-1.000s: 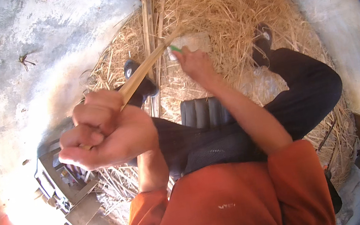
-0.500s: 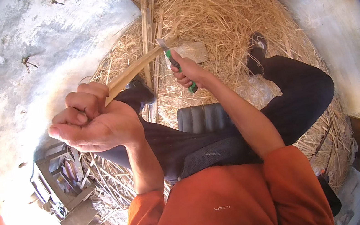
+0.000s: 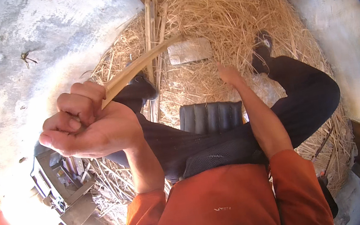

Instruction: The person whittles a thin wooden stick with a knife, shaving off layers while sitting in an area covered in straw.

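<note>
My left hand (image 3: 93, 120) is raised at the left, fingers curled tightly round one end of a pale strip of split wood or bamboo (image 3: 141, 63). From the fist the strip slants up and to the right, its thin far tip passing above a whitish block (image 3: 190, 51) on the straw. My right hand (image 3: 230, 76) hangs low over the straw, to the right of the block and apart from the strip. Its fingers look closed, with the thumb pointing forward; whatever they hold is hidden. The green and black knife is out of sight.
Loose straw (image 3: 225, 9) covers the floor between pale walls. Long wooden strips (image 3: 149, 29) lie beyond my left foot. A black ribbed pad (image 3: 210, 117) sits between my legs. At the lower left stands an open metal box (image 3: 63, 179) with clutter inside.
My right hand has moved away from the strip, down and to the right, and the knife has gone from view. My left hand has shifted slightly left, still gripping the strip.
</note>
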